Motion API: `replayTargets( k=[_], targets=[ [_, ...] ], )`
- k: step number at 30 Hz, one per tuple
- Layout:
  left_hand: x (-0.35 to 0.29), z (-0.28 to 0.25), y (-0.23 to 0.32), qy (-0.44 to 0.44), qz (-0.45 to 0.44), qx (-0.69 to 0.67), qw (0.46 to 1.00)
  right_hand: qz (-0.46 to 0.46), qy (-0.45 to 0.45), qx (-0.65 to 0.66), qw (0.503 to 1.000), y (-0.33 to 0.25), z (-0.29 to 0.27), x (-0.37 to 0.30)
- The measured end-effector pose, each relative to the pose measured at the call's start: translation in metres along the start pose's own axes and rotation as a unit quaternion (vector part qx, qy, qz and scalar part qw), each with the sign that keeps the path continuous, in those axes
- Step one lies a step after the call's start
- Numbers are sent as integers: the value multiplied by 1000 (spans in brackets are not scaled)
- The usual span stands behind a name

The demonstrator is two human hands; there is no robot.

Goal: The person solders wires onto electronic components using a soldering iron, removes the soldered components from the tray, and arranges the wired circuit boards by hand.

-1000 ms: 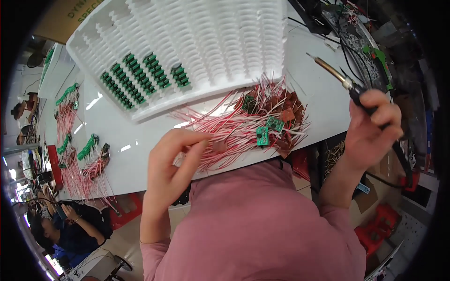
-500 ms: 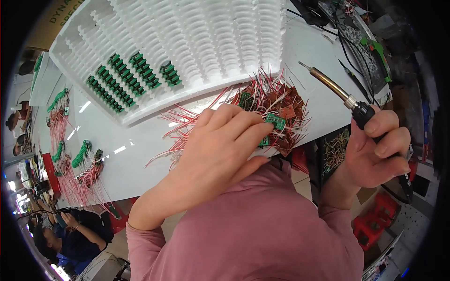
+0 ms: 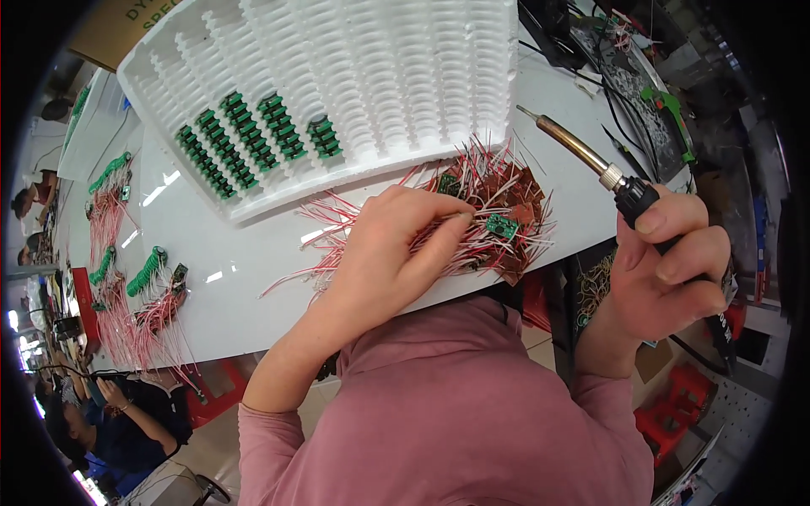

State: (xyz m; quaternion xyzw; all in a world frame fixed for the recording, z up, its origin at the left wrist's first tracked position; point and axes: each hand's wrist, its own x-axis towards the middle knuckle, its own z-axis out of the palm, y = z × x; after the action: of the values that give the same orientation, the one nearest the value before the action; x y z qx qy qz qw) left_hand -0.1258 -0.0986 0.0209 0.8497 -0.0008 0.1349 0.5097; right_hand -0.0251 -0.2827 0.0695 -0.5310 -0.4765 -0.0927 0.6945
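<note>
My right hand grips a soldering iron by its black handle, its brass-coloured barrel and tip pointing up and left over the table. Over the heap of red and white wires, my left hand has thumb and forefinger pinched together; what lies between them is too small to make out. Just right of those fingertips, a small green circuit board rests on the heap. Brown circuit boards lie among the wires.
A white foam tray holds rows of green parts behind the heap. Wired green coils lie at the left. A green glue gun and black cables sit at the far right. A co-worker is at lower left.
My left fingers have drawn back left from the green board and come together in a pinch; the board now lies uncovered. The soldering iron, still in my right hand, appears slightly further left.
</note>
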Motion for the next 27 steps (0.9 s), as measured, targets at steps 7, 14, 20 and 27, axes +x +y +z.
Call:
replayTargets(
  k=[7, 14, 20, 27],
  targets=[
    [-15, -47, -3, 386, 42, -250, 887, -29, 2, 27, 999, 8, 20, -11],
    [-5, -52, -4, 108, 59, 11, 992, -36, -68, -32, 997, 19, 21, 16],
    [-4, -79, 17, 271, 147, -318, 896, -82, -20, -58, 995, 19, 16, 20],
    [11, -17, 26, -54, -167, -395, 902, -29, -135, -163, 977, 19, 16, 19]
  ],
)
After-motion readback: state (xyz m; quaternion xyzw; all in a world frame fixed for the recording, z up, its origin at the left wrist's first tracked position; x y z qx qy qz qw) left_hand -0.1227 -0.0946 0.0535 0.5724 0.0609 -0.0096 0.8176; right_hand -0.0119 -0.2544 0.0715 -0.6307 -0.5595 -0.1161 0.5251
